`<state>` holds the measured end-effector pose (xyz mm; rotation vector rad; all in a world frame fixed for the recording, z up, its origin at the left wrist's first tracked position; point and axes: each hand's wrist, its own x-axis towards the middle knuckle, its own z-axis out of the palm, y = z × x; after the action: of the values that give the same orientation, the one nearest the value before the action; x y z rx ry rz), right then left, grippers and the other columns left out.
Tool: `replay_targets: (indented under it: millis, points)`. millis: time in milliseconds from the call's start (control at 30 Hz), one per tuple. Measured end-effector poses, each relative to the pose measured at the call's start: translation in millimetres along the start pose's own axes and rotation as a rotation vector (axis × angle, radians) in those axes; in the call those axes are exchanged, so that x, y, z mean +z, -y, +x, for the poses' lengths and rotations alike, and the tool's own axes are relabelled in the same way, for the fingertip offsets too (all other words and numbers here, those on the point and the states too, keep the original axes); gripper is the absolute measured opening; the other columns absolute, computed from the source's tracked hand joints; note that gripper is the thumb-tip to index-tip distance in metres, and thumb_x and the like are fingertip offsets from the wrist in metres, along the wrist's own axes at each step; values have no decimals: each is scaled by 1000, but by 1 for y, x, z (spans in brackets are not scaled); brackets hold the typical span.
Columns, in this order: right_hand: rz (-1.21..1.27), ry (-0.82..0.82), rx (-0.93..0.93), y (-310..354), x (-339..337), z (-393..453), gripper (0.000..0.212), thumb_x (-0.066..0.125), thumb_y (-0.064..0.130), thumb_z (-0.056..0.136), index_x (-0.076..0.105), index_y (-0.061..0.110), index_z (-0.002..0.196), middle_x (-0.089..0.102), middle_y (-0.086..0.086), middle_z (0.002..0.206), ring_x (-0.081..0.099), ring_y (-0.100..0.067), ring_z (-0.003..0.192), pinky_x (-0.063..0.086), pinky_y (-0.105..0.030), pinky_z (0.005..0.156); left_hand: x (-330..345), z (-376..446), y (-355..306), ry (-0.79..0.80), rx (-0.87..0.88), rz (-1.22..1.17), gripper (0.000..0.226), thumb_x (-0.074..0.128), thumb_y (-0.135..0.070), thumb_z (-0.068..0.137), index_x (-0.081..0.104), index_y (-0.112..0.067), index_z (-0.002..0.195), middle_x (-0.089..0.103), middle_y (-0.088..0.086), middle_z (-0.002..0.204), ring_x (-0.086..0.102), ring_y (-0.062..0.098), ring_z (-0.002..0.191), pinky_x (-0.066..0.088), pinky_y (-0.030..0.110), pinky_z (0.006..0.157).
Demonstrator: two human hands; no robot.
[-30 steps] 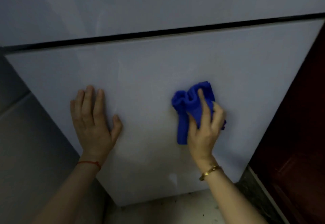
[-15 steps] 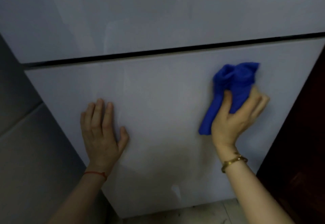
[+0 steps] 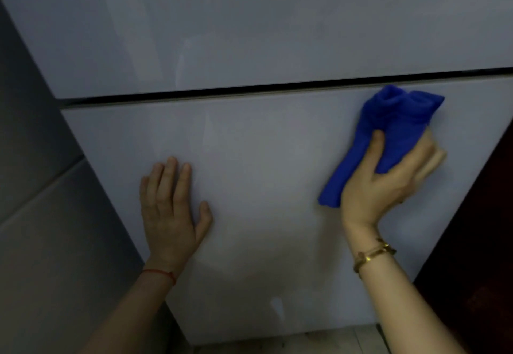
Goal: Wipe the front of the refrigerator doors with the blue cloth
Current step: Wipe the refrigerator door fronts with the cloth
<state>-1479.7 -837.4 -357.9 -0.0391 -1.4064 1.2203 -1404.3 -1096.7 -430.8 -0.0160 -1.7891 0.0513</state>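
Observation:
The pale grey lower refrigerator door fills the middle of the view, with the upper door above a dark gap. My right hand presses a bunched blue cloth against the lower door near its upper right corner, just under the gap. One end of the cloth hangs down past my palm. My left hand lies flat on the lower door at the left, fingers spread, holding nothing.
A grey tiled wall borders the refrigerator on the left. Dark brown wood stands close on the right. A strip of floor shows beneath the door's bottom edge.
My right hand has carried the cloth up and to the right across the lower door, from its middle to its upper right corner. My left hand has stayed flat on the door.

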Motion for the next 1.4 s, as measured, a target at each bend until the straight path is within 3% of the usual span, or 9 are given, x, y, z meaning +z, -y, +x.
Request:
replay_targets:
  millis: [67, 233, 433, 600, 800, 967, 1067, 1233, 1400]
  points:
    - [-40, 38, -59, 12, 9, -18, 44, 51, 36, 97, 49, 5, 127, 49, -20, 112, 49, -23, 103, 44, -42, 90, -1, 0, -1, -1, 0, -1, 56, 43, -31, 96, 27, -11, 146, 30, 18, 145, 2, 12, 154, 6, 38, 128]
    - [-171, 420, -659, 7, 3, -80, 44, 63, 29, 90, 45, 23, 130, 42, -7, 108, 46, -25, 86, 42, -41, 72, 1, 0, 2, 16, 7, -31, 70, 45, -33, 95, 13, -21, 156, 21, 10, 157, 2, 12, 154, 5, 37, 128]
    - [-75, 179, -255, 4, -3, -37, 42, 64, 36, 91, 49, 19, 126, 46, -13, 104, 48, -29, 92, 46, -46, 81, 0, 0, 2, -5, 22, -21, 72, 46, -30, 95, 11, -19, 156, 28, 17, 147, 3, 13, 154, 6, 37, 128]
    - [-136, 346, -361, 14, -6, -98, 51, 62, 49, 89, 46, 24, 131, 44, -7, 114, 48, -28, 97, 45, -41, 85, -1, 1, 2, 6, 36, -32, 78, 50, -29, 92, 8, -20, 156, 14, 5, 162, 2, 12, 154, 5, 36, 128]
    - [-80, 327, -458, 22, 7, -79, 39, 43, 49, 97, 49, 23, 125, 42, -3, 119, 42, -24, 100, 46, -43, 81, 0, 1, 2, 21, 46, -23, 77, 49, -31, 92, 7, -21, 157, -5, -11, 165, 0, 11, 154, 3, 36, 128]
    - [-23, 331, -426, 20, 7, -94, 39, 37, 52, 99, 53, 25, 123, 44, -2, 120, 41, -25, 102, 44, -39, 88, 0, 0, 2, 26, 14, -30, 76, 48, -32, 94, 6, -22, 157, 11, 1, 162, -1, 10, 154, 3, 36, 128]
    - [-62, 383, -423, 12, 2, -104, 32, 41, 46, 99, 54, 25, 120, 45, -2, 117, 41, -25, 99, 44, -37, 87, -1, 0, 2, 29, 8, -27, 70, 49, -30, 94, 16, -18, 155, 23, 14, 152, 1, 11, 154, 5, 37, 128]
    - [-117, 498, -418, -38, -37, -125, 33, 34, 38, 102, 47, 16, 123, 44, -7, 112, 44, -25, 93, 41, -40, 80, -2, 0, 1, 13, -3, -20, 60, 47, -29, 94, 27, -10, 147, 27, 17, 149, 1, 11, 154, 6, 38, 128]
    - [-105, 284, -236, -15, -13, -99, 31, 38, 28, 100, 44, 15, 127, 41, -8, 114, 44, -27, 96, 36, -33, 87, -4, 1, -1, 36, -21, -22, 57, 44, -31, 96, 31, -4, 144, 26, 17, 149, -1, 9, 154, 3, 36, 128]
